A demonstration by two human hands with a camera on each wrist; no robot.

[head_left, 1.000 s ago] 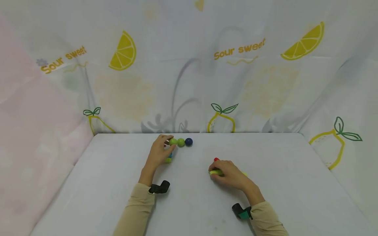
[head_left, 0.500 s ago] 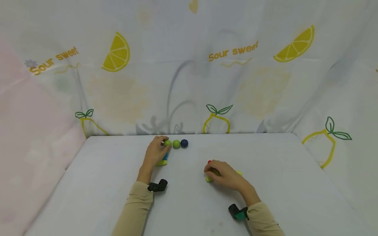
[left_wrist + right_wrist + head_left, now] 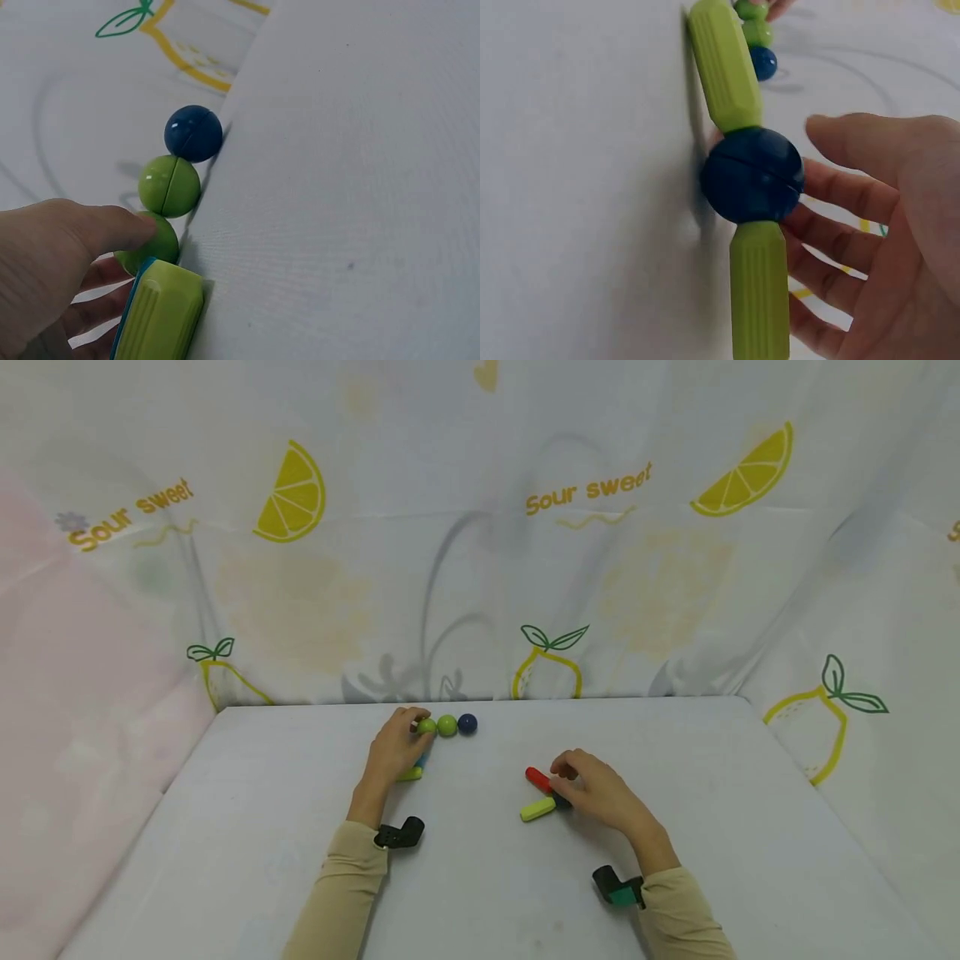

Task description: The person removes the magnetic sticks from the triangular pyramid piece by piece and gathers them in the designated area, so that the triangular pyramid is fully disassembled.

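L grip point(image 3: 393, 750), ctr-left of head view, pinching the end green ball point(image 3: 427, 727) of the row point(image 3: 447, 725). R grip point(image 3: 598, 787), right of ctr, fingers spread, pinching nothing, right by the navy ball point(image 3: 752, 178) w/ lime rods point(image 3: 759, 292) top & btm, mid R wrist view. Best now, I'd say: R clear w/o knocking that joint; L light pressure, row steady.

We count two green balls point(image 3: 447, 725), two dark blue balls point(image 3: 754, 174), three green bars point(image 3: 537, 810), one red bar point(image 3: 537, 778) and at least one blue bar point(image 3: 422, 762).
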